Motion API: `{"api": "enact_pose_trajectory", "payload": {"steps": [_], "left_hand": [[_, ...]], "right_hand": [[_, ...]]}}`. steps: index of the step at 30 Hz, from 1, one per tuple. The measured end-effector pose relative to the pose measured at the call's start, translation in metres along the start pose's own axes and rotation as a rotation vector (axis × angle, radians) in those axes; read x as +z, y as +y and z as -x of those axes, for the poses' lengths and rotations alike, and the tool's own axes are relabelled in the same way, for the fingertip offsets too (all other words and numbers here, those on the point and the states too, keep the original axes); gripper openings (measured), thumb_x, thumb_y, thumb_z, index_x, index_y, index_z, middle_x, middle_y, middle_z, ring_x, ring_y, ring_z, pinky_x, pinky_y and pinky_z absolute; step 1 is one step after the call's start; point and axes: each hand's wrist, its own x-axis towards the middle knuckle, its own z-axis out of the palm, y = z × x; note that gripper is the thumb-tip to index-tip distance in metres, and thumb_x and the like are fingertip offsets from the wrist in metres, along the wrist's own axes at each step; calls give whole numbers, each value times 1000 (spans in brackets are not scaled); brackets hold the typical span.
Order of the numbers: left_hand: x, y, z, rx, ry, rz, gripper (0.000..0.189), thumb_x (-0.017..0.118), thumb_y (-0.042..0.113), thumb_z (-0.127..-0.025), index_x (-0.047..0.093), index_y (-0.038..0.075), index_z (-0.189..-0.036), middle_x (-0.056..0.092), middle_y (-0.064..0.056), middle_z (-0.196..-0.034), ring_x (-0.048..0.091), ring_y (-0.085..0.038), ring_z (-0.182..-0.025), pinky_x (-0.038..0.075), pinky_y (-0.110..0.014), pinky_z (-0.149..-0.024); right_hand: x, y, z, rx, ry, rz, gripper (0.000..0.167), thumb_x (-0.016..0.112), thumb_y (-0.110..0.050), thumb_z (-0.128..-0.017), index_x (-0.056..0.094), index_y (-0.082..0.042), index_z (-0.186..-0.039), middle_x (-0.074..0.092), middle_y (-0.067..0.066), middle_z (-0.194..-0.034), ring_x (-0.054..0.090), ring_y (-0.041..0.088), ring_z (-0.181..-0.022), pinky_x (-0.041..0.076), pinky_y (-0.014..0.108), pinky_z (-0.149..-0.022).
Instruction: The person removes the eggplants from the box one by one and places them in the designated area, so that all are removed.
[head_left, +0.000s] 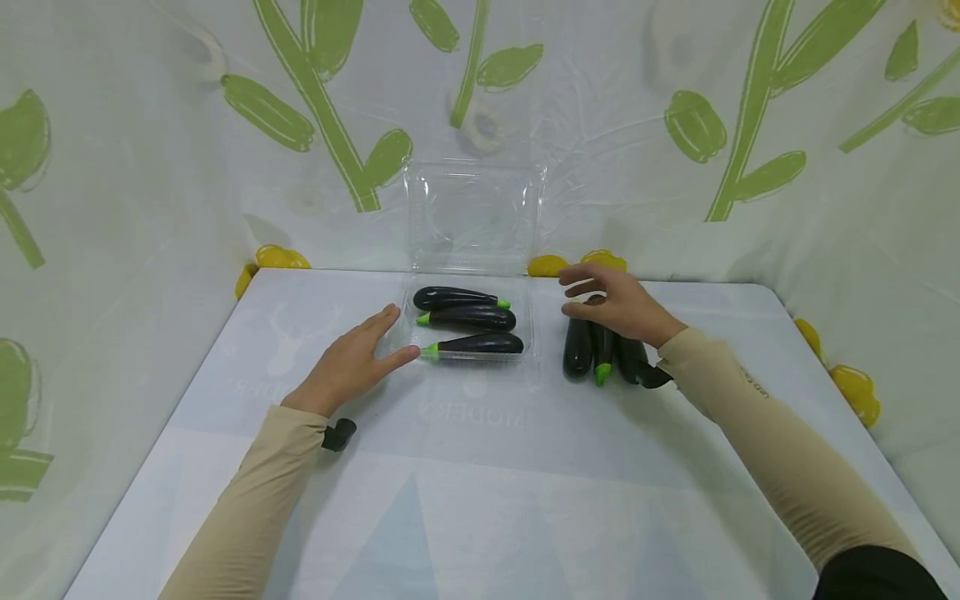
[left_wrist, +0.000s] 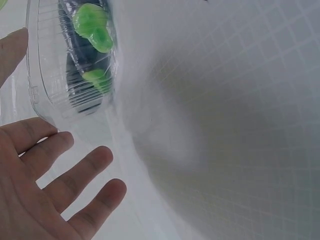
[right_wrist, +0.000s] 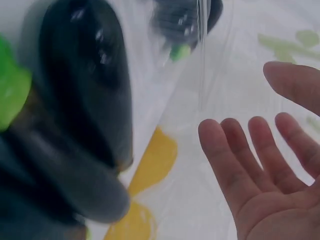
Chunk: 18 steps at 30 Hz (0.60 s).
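Both hands free, grasping nothing. Left hand [head_left: 348, 362]: fingers extended, spread along the left side of the clear plastic box [head_left: 427, 334]; can't tell if they touch it. Right hand [head_left: 618, 302]: loose, over the far ends of a bunch of loose eggplants [head_left: 577, 346], at least three, side by side on the bench [head_left: 465, 483] right of the box. Box holds three more: rear eggplant [head_left: 453, 297] stem right, middle eggplant [head_left: 472, 317] and front eggplant [head_left: 483, 343] stems left. Lid [head_left: 476, 212] stands raised at back.
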Motion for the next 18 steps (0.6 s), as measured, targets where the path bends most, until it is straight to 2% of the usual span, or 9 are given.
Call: {"api": "enact_pose_trajectory", "payload": {"steps": [10,15,18], "left_hand": [[1,0,-1,-8,-2,-2,91,58,63,-96,25,11,-162,22,-7,-167,23,-31,-152,23,-52,-122],[1,0,-1,-12,-5,-9,91,57,65,-96,24,11,-162,22,-7,-167,23,-31,-153,23,-52,-122],[0,0,-1,-13,-6,-8,92,56,66,-95,24,11,-162,22,-7,-167,23,-31,-152,23,-52,-122]], "right_hand": [[38,-18,-12,-125,-138,-6,53,79,-9,-89,60,-15,-138,61,3,-135,61,29,-122,55,39,-99],[56,-20,-21,-199,-188,12,55,78,1,-87,59,-6,-138,60,12,-138,61,35,-121,56,39,-96],[64,-21,-27,-199,-233,38,56,78,1,-87,57,-2,-139,58,15,-140,61,34,-120,57,38,-95]]}}
